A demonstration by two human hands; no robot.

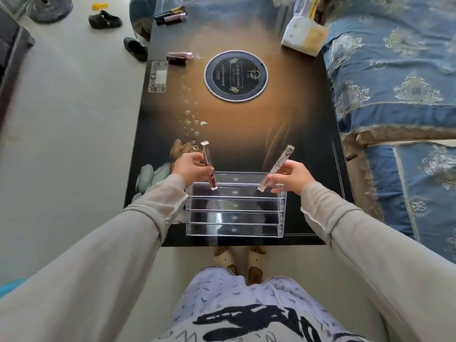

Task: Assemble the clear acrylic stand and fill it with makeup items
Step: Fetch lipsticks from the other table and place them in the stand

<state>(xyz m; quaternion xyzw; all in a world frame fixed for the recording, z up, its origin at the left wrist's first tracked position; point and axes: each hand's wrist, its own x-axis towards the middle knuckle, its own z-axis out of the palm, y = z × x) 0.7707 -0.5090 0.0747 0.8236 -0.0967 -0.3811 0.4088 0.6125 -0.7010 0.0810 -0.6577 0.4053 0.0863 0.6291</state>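
A clear acrylic stand (234, 213) with several stepped rows stands at the near edge of the dark table (246, 124). My left hand (190, 169) pinches a dark red lip gloss tube (208, 166), whose lower end is over the stand's back left row. My right hand (291, 176) pinches a clear silvery tube (276, 167), tilted, with its lower end over the back right row. More makeup tubes (179, 56) lie at the table's far left, and several others (170, 16) lie at the far corner.
A round black induction plate (236, 76) sits in the table's middle. A white tissue pack (304, 37) is at the far right. A blue patterned sofa (394, 82) borders the table's right side. Slippers (106, 21) lie on the floor at left.
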